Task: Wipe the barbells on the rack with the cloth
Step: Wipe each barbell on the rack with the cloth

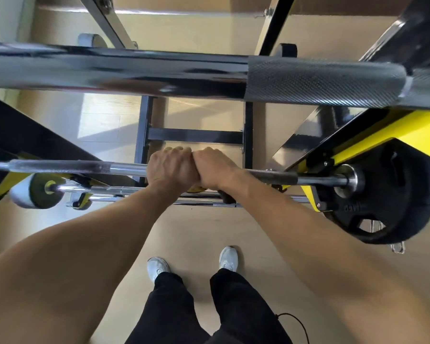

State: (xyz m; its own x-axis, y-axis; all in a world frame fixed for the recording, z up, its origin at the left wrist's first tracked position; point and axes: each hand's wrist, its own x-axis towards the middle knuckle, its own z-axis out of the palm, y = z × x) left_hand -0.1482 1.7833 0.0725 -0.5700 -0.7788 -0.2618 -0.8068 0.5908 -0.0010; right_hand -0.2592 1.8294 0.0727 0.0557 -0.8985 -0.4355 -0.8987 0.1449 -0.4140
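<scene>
Gripping the middle barbell [124, 167] side by side, left hand [170, 171] and right hand [215, 170], knuckles touching, fingers curled over the shaft near its centre between the rack's two uprights. Peeking out beneath the wrists, a sliver of yellow [195, 189], possibly the cloth; too little in view to tell, nor which hand holds it. Spanning the foreground above, blurred and close, an upper barbell [320, 80], knurled at its right end, hiding much of the rack [382, 142], black and yellow. Loaded at the gripped bar's right end, a black weight plate [395, 209], embossed lettering too indistinct to read. Resting lower and nearer the feet, further chrome bars [104, 189], one ending at the left in a small yellow-centred plate [44, 193]. Standing on the tan floor [189, 232] below, white shoes [229, 258] and black trousers [174, 306].
</scene>
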